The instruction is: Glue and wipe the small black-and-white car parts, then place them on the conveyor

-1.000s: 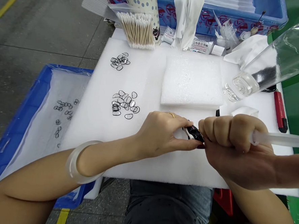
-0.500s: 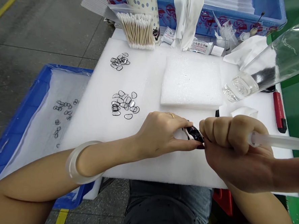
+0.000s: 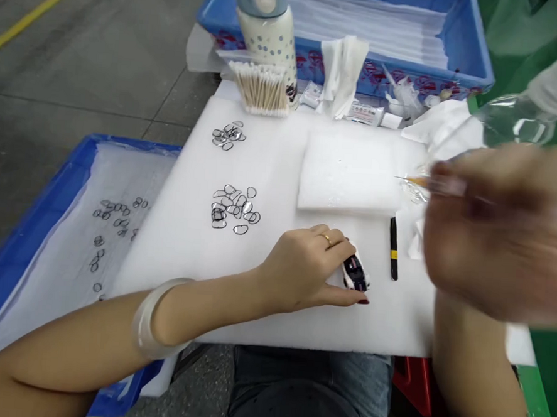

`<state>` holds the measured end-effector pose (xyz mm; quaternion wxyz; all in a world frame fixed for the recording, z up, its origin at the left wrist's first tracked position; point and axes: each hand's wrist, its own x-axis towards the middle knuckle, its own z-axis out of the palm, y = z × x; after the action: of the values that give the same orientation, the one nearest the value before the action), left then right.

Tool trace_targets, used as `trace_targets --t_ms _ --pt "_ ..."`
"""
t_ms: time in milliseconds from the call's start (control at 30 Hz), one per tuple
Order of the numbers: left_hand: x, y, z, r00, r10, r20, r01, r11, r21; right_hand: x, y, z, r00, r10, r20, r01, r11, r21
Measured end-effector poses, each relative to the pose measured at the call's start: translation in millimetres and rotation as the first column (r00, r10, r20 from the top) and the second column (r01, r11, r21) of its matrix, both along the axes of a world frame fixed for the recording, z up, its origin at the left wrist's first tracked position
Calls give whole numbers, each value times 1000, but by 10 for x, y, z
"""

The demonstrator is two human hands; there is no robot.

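Observation:
My left hand (image 3: 309,267) rests on the white foam sheet (image 3: 271,170) and pinches a small black and white part (image 3: 354,273) between thumb and fingers. My right hand (image 3: 494,228) is raised at the right and smeared by motion. It carries a thin clear tube with an orange needle tip (image 3: 415,180) that points left over the raised foam block (image 3: 351,172). Its fingers cannot be made out. A black stick with a yellow band (image 3: 394,248) lies just right of the small part.
Two piles of small black rings (image 3: 234,207) (image 3: 228,135) lie on the foam. A blue crate (image 3: 46,219) at the left holds more rings. Behind stand cotton swabs (image 3: 262,88), a dotted cup (image 3: 270,32), tissues (image 3: 344,68), a clear bottle (image 3: 510,122) and a blue bin (image 3: 356,24).
My right hand has left the small part and swung up to the right with the tube. The black stick now shows. The camera has tilted, so everything sits lower in the view.

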<state>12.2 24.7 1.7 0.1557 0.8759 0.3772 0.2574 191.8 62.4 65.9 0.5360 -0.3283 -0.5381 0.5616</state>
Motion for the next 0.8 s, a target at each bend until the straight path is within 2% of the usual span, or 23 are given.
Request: trace_targets --t_ms 33,67,133,167,200,233,267,300,333,367,400,433,467,500,533,633,733,800 --pt "4 -11 12 998 -17 -52 18 1000 11 -61 70 -59 996 -59 -69 67 990 122" --pt "7 -22 23 994 -29 -103 30 1000 8 -108 128 -109 1000 -24 2 24 996 91" --pt "4 -37 27 983 -38 -178 36 999 -17 -84 188 -139 994 -50 98 47 998 33" --pt "0 -41 18 980 -39 -197 33 999 -32 2 182 -116 988 -78 132 69 995 68" --pt "-4 -43 1 979 -40 -198 32 999 -43 135 153 -76 980 -143 137 121 980 157" --pt "-6 -43 -20 980 -47 -193 36 998 -60 303 111 -30 964 -235 121 196 943 269" --pt "-7 -43 -41 980 -61 -187 47 996 -80 491 70 9 932 -348 100 287 879 380" --pt "-6 -42 -59 980 -75 -182 58 993 -98 681 41 29 877 -472 90 392 812 432" --pt "-5 -41 -70 981 -82 -176 63 992 -111 857 34 22 793 -590 154 492 768 409" --pt "-4 -41 -74 981 -88 -171 68 990 -120 1004 51 -13 681 -660 316 561 748 355" --pt "-6 -40 -71 982 -91 -165 71 990 -123 1112 86 -72 568 -618 544 558 775 299" --pt "-8 -40 -65 983 -92 -159 73 990 -122 1180 131 -143 453 -513 729 536 810 238" --pt "-12 -41 -56 983 -98 -158 79 989 -126 1212 176 -215 353 -392 850 504 845 180" --pt "-16 -42 -48 983 -102 -151 84 989 -124 1216 214 -273 286 -296 912 462 876 139" --pt "-20 -44 -43 985 -103 -141 86 989 -121 1203 238 -310 258 -250 933 427 896 122" --pt "-20 -46 -43 994 -83 -72 75 992 -103 1119 212 -264 307 -238 921 323 937 135" --pt "-15 -38 -35 996 -43 73 49 995 -85 929 78 -103 501 -68 863 83 996 30" --pt "-16 -28 2 983 -17 184 34 995 -91 701 -36 -40 617 82 782 -85 996 -38"
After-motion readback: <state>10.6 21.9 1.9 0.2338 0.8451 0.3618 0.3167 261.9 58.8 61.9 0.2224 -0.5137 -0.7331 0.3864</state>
